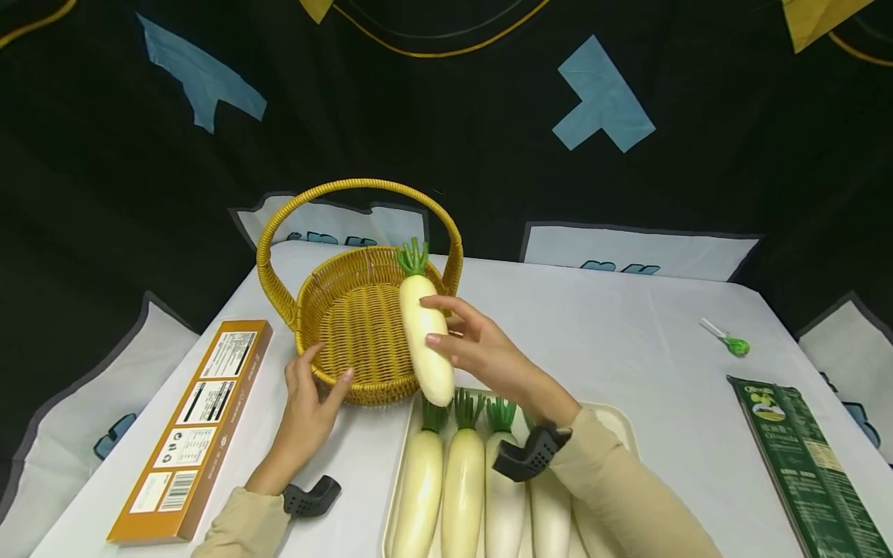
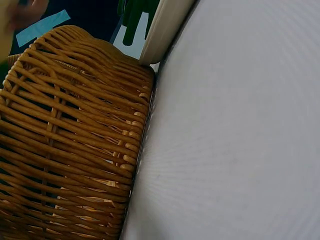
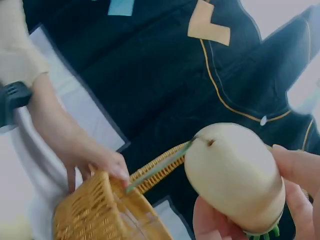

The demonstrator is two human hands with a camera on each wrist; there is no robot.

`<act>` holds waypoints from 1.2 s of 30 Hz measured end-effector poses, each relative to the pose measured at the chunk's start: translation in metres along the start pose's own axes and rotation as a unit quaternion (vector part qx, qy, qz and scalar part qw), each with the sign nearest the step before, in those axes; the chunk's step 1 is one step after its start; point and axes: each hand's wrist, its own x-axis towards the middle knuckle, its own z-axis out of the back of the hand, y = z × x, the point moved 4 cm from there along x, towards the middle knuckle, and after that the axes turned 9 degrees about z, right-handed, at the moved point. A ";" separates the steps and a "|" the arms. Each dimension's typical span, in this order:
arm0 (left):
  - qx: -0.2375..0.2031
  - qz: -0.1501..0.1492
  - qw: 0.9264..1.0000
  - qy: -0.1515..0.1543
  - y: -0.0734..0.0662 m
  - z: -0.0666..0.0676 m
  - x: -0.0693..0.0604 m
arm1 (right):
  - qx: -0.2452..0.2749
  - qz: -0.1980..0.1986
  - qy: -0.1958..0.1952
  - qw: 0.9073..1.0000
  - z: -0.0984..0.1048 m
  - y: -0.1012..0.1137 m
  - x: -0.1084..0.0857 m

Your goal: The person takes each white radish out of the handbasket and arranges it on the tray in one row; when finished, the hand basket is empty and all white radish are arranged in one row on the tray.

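In the head view, my right hand (image 1: 488,349) holds a white radish (image 1: 424,341) between thumb and fingers. Its short green stalks point up and away, over the right side of a yellow wicker basket (image 1: 328,291) with an arched handle. The right wrist view shows the blunt root end of this radish (image 3: 232,175) close up. My left hand (image 1: 307,415) grips the basket's near rim, thumb and fingers spread along it. Beside the basket, a cream tray (image 1: 621,422) bears several more radishes, partly hidden by my right forearm. Inside, the woven bottom of the basket shows bare.
Left of the basket lies a long orange box (image 1: 195,434). A green package (image 1: 802,457) and a green lollipop (image 1: 732,341) lie on the right of the white table (image 1: 558,325). Behind the table hangs a black cloth (image 1: 432,116) with blue patches.
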 end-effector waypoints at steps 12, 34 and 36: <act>0.009 0.004 1.000 -0.006 0.000 0.001 -0.003 | -0.171 0.042 -0.090 0.980 0.062 0.009 -0.114; 0.005 0.000 1.000 -0.006 0.001 0.000 0.000 | -0.269 -0.229 -0.128 0.927 0.088 -0.049 -0.250; 0.004 0.000 1.000 -0.006 0.001 -0.001 -0.001 | -0.274 -0.235 -0.124 0.924 0.087 -0.052 -0.252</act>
